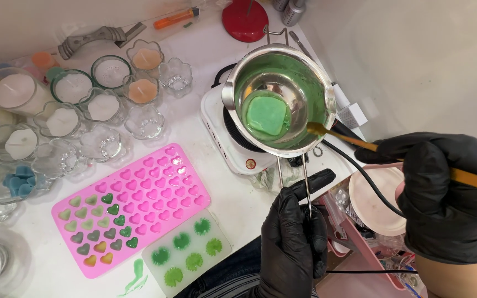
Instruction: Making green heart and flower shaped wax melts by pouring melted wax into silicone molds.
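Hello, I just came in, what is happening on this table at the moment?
A person in black gloves works over a small white hot plate. The left hand grips the wire handle of a metal melting pot sitting on it; inside lies a partly melted green wax block. The right hand holds a wooden stick, its tip inside the pot. Nearby are a pink heart mould, partly filled, and glass candle cups.

Both hands (291,237) in glossy black gloves — thin, wrinkled, snug — striped dark clothing below
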